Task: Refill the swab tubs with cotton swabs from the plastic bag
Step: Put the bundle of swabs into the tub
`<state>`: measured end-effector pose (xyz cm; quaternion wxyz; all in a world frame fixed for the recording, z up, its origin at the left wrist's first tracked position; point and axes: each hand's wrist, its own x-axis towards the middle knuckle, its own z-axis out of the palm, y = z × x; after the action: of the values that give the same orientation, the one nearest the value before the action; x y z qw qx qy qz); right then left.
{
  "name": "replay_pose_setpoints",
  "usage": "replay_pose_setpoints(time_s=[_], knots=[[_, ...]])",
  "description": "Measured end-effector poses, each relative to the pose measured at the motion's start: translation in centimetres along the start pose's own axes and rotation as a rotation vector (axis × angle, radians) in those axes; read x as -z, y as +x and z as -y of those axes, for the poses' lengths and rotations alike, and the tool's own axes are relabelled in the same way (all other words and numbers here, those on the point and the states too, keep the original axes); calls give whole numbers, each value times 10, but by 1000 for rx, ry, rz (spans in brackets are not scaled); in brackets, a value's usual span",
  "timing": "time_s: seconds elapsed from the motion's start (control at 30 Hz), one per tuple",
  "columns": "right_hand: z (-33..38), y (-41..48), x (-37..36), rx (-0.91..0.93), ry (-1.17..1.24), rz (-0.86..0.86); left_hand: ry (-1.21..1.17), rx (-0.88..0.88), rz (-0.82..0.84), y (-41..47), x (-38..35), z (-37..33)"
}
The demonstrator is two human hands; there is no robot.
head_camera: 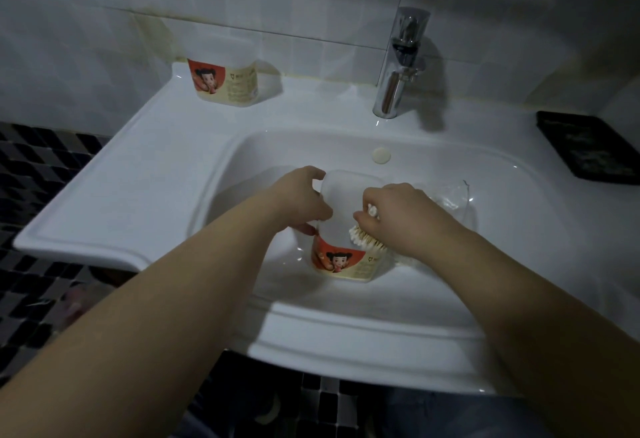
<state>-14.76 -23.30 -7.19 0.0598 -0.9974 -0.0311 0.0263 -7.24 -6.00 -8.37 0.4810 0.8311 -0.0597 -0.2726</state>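
Left grip (304, 200) is curling round the left side of the near swab tub (337, 202), with the fingers wrapping its upper edge and the thumb lying on the front wall. The tub is sitting low inside the basin of the sink (138, 174), its cartoon label facing the camera.

Right grip (398, 212) is closing tightly on a bundle of cotton swabs (367, 242). White tips are sticking out both above and below the fingers. The bundle is touching the tub's right front corner, directly under the right grip. I cannot tell whether any swabs are passing into the tub.

The plastic bag (446, 195) is lying crumpled in the basin just beyond the right grip, clear and partly hidden by it.

The second swab tub (225, 77) is standing upright on the sink's back left ledge against the wall tiles, well apart from both grips. The chrome faucet (398, 67) is standing at the back centre, and a black tray (588, 145) is resting at the far right.
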Motion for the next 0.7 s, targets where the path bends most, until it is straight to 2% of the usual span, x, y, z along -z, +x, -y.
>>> replay_pose_setpoints(time_s=[0.13, 0.4, 0.7], knots=[[1, 4, -2, -44, -23, 28, 60, -40, -20, -2, -3, -1], [13, 1, -7, 19, -154, 84, 106, -87, -34, -2, -5, -1], [2, 1, 1, -42, -21, -48, 159, -111, -57, 0, -4, -1]])
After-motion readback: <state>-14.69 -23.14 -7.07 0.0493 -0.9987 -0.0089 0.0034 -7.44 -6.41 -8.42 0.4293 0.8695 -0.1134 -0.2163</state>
